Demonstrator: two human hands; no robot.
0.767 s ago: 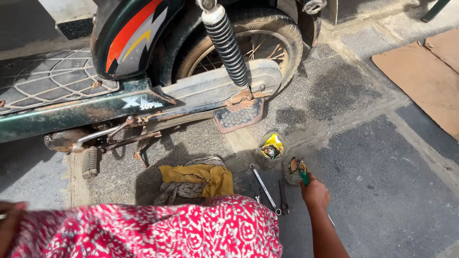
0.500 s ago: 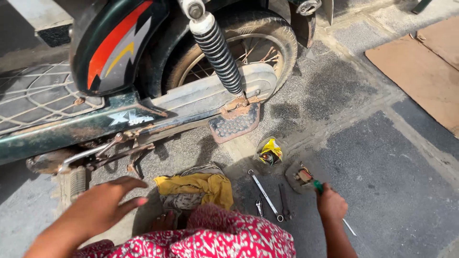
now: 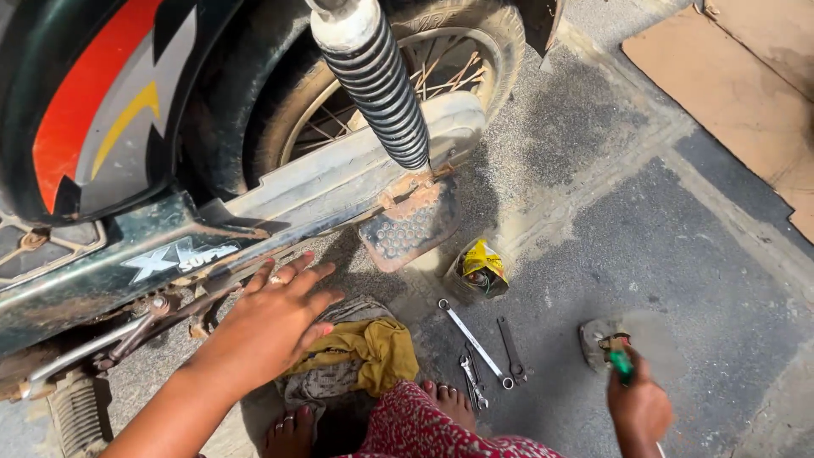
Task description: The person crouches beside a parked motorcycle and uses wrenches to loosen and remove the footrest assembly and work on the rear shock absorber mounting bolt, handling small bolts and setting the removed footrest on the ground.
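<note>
Down on the pavement, beside the bike: I am looking over my knees at the grey, gritty ground next to a dark motorcycle with a red and yellow side panel.
Left hand: my left hand is spread wide, fingers apart, holding nothing. It hovers over the rusty footrest bracket under the frame, its fingertips near the bracket. I cannot tell whether they touch it.
Right hand: my right hand is closed around a green-handled tool, near the lower right edge of the view. The tool's tip is at a small dirty metal part lying on the ground.
Rags: a mustard-yellow cloth lies bunched on a grey rag, just under my left hand and in front of my bare toes.
Spanners: a long silver ring spanner, a dark spanner and a shorter silver spanner lie together on the ground between the rags and my right hand.
Packet: a crumpled yellow packet sits just beyond the spanners, beside the perforated metal foot plate.
Bike parts: a black coiled shock absorber comes down to the swing arm, with the spoked rear wheel behind it.
Far corner: flat brown cardboard lies at the upper right.
</note>
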